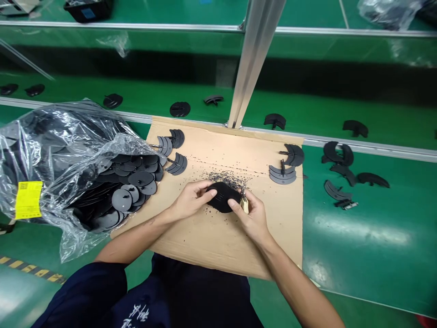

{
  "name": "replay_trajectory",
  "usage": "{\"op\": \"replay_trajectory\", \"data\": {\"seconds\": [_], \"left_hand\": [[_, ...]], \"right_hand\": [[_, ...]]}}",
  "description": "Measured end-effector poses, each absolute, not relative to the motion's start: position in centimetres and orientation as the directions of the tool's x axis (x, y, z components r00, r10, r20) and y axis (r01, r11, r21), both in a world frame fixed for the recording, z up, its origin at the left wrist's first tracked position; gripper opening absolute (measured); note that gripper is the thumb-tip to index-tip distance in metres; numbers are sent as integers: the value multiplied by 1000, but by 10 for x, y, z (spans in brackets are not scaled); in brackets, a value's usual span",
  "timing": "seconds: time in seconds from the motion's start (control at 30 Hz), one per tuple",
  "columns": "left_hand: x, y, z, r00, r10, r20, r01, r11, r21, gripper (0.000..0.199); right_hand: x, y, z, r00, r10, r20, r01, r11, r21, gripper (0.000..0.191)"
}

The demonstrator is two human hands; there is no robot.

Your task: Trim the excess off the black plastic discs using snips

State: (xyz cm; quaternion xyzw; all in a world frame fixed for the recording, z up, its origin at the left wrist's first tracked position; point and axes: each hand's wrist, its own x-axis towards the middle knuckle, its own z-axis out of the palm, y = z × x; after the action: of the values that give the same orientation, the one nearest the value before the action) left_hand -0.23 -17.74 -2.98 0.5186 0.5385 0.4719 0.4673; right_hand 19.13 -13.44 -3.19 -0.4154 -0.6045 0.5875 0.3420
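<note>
A black, rounded plastic disc (221, 198) is held over the cardboard sheet (205, 248). My left hand (191, 199) grips its left edge, thumb on top and fingers beneath. At the right edge, my right hand (253, 215) pinches the same disc with its thumb on the face. A small tool with a pale yellow handle (245, 205) is also tucked in my right fingers; its metal end is partly hidden. Small black plastic crumbs (227, 177) lie scattered on the cardboard just beyond the disc.
A clear plastic bag (85, 123) spills many black discs (121, 199) at left. Curved black pieces (176, 164) lie on the cardboard's left, more (282, 174) at its right. Others (336, 190) rest on the green table. A metal post (251, 64) rises behind the cardboard.
</note>
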Motion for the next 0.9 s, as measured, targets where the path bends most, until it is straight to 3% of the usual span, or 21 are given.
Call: {"op": "replay_trajectory", "data": {"seconds": [0.13,0.3,0.4,0.53,0.63,0.9], "left_hand": [[-7,-179,-22,0,996,93,295,-89,951,30],[-11,-180,-20,177,928,328,521,-371,769,17],[-10,-182,-25,195,901,387,502,-430,750,23],[-6,-183,-27,50,955,294,411,-288,865,32],[-4,-183,-26,36,965,259,323,-257,911,30],[-2,-183,-25,43,952,303,281,-302,911,31]], "right_hand": [[192,-135,-29,-400,916,9,179,88,-980,32],[194,-134,-26,-412,899,150,244,267,-932,23],[195,-135,-26,-441,878,187,254,321,-912,16],[195,-138,-27,-457,865,207,212,332,-919,12],[194,-140,-27,-469,849,242,147,345,-927,8],[193,-141,-28,-463,838,289,91,369,-925,6]]}}
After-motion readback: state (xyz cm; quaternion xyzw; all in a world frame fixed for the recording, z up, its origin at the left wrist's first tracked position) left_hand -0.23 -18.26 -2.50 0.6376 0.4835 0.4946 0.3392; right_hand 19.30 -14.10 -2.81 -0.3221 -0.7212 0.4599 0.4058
